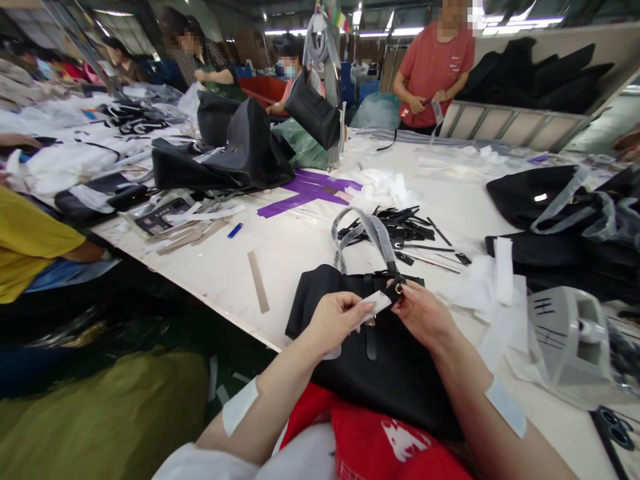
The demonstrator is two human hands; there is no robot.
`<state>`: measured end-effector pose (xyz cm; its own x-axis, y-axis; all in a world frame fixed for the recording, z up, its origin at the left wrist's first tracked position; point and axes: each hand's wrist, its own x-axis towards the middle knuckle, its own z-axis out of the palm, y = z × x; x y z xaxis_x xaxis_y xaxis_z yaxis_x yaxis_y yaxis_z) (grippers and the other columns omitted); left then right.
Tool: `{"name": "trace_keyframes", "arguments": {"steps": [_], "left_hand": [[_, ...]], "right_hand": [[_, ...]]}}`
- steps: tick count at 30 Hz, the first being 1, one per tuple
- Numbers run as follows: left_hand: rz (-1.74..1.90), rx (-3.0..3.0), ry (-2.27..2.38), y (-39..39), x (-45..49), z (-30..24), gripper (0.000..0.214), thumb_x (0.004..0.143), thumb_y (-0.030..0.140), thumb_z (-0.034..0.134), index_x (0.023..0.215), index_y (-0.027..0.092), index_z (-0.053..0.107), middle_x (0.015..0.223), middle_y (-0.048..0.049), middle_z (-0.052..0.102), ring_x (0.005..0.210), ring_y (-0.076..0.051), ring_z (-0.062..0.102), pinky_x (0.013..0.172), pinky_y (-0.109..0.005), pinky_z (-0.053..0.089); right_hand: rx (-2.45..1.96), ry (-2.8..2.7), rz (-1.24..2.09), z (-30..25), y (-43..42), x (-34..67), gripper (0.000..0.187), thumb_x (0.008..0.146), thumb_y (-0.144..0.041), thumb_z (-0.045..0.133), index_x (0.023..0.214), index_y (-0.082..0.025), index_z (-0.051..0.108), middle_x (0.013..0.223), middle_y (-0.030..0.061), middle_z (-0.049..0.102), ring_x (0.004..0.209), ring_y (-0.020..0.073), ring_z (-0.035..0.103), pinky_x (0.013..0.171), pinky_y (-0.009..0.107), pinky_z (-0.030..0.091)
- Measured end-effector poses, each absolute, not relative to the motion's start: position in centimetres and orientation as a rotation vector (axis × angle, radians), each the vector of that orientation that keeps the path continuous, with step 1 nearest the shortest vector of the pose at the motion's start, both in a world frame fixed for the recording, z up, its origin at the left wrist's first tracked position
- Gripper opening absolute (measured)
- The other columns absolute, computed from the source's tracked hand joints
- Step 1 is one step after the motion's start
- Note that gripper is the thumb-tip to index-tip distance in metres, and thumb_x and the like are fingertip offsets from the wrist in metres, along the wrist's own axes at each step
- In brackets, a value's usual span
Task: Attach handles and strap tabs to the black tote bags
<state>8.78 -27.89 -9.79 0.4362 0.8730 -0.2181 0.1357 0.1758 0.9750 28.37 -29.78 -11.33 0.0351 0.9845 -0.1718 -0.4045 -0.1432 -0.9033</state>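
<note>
A black handbag lies at the table's front edge against my lap, its handles wrapped in clear film and standing up. Between finger and thumb, my left hand pinches a small white paper strip above the bag's top. My right hand has its fingers closed on a black strap tab with a gold-coloured eyelet, at the base of a handle. The paper's end is close to the tab; whether they touch I cannot tell. A short black strap hangs down the bag's front.
Beyond the bag lie black straps, purple strips and a beige strip. More black bags stand left and right. A pale plastic housing and a phone sit at right. Co-workers surround the table.
</note>
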Motion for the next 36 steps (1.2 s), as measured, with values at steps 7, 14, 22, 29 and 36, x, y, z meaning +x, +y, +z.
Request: {"name": "trace_keyframes", "arguments": {"steps": [7,14,22,29,36], "left_hand": [[0.695,1.37,1.151,-28.4,8.6,-11.0,0.037,0.075,0.051,0.064,0.067,0.016,0.064,0.052,0.0016,0.055,0.046,-0.008,0.046,0.044,-0.019,0.031],[0.692,1.362,1.111,-28.4,9.0,-10.9,0.037,0.076,0.051,0.064,0.068,0.015,0.064,0.051,0.002,0.053,0.044,-0.007,0.045,0.043,-0.019,0.031],[0.716,1.325,1.072,-28.6,9.4,-10.6,0.039,0.073,0.052,0.066,0.067,0.014,0.064,0.05,0.0021,0.053,0.044,-0.007,0.045,0.043,-0.019,0.034],[0.732,1.331,1.079,-28.7,9.5,-10.9,0.037,0.075,0.05,0.066,0.069,0.014,0.063,0.052,0.002,0.054,0.045,-0.007,0.046,0.045,-0.018,0.034],[0.731,1.338,1.078,-28.6,9.6,-11.5,0.036,0.076,0.049,0.065,0.07,0.014,0.062,0.053,0.0022,0.055,0.045,-0.007,0.046,0.045,-0.019,0.034]], "right_hand": [[-1.035,-0.708,1.38,-11.8,-29.5,28.3,0.023,0.076,-0.039,0.07,0.093,-0.024,0.071,0.086,0.0028,0.066,0.07,0.0157,0.057,0.062,0.028,0.048],[-0.986,-0.638,1.365,-12.3,-29.5,28.2,0.02,0.072,-0.036,0.077,0.089,-0.025,0.074,0.094,0.0024,0.07,0.081,0.0168,0.061,0.069,0.027,0.051],[-0.918,-0.579,1.363,-12.1,-29.6,28.0,0.018,0.071,-0.033,0.079,0.087,-0.025,0.075,0.092,0.0013,0.072,0.08,0.0158,0.063,0.068,0.025,0.05],[-0.894,-0.579,1.378,-12.1,-29.6,28.1,0.02,0.072,-0.033,0.079,0.089,-0.023,0.075,0.09,0.0013,0.072,0.08,0.0143,0.062,0.07,0.024,0.049],[-0.925,-0.609,1.361,-12.1,-29.6,27.9,0.023,0.071,-0.036,0.079,0.09,-0.023,0.075,0.09,0.0027,0.071,0.08,0.0152,0.061,0.069,0.024,0.049]]}}
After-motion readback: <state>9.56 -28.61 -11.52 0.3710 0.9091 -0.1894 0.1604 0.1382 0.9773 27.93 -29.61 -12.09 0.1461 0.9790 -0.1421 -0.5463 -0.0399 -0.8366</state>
